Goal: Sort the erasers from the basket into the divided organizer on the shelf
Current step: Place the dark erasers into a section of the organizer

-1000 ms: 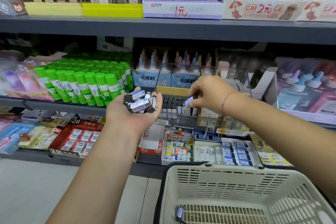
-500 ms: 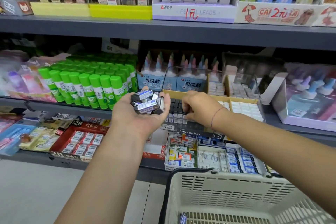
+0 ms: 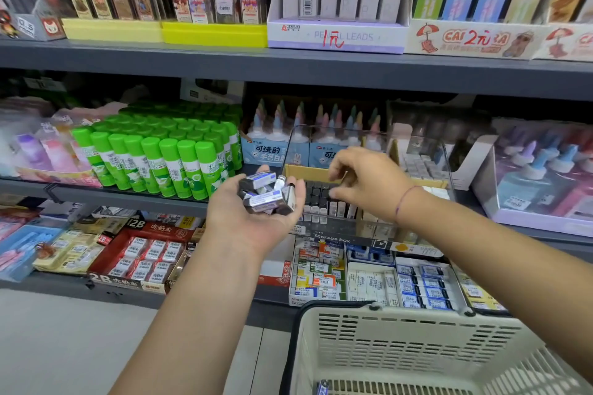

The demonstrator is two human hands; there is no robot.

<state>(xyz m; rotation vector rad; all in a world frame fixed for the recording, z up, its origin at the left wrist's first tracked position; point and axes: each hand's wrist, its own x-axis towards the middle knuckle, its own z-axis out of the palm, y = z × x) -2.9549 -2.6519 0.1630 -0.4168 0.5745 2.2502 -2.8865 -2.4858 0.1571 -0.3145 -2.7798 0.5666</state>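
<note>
The left hand (image 3: 253, 212) is held palm up just in front of the middle shelf, its fingers cupped round a heap of erasers (image 3: 268, 192), dark blocks in blue-and-white sleeves. At its three o'clock sits the clear divided organizer (image 3: 333, 239), its front wall labelled "Storage box". The near compartment holds rows of dark erasers standing on end.

Half a second back the right hand (image 3: 369, 184) was down in that compartment, knuckles low over the rows. Now it has lifted clear and hangs above them. Its fingers are loosely bent and its thumb reaches toward the heap at nine o'clock, with nothing pinched between them so far as I can see. The heap itself looks the same as before.

The cream basket (image 3: 417, 346) fills the view from six round to four o'clock. A loose eraser (image 3: 322, 388) lies on the basket's floor by its left wall. Green glue sticks (image 3: 154, 163) stand at the left hand's nine o'clock.
</note>
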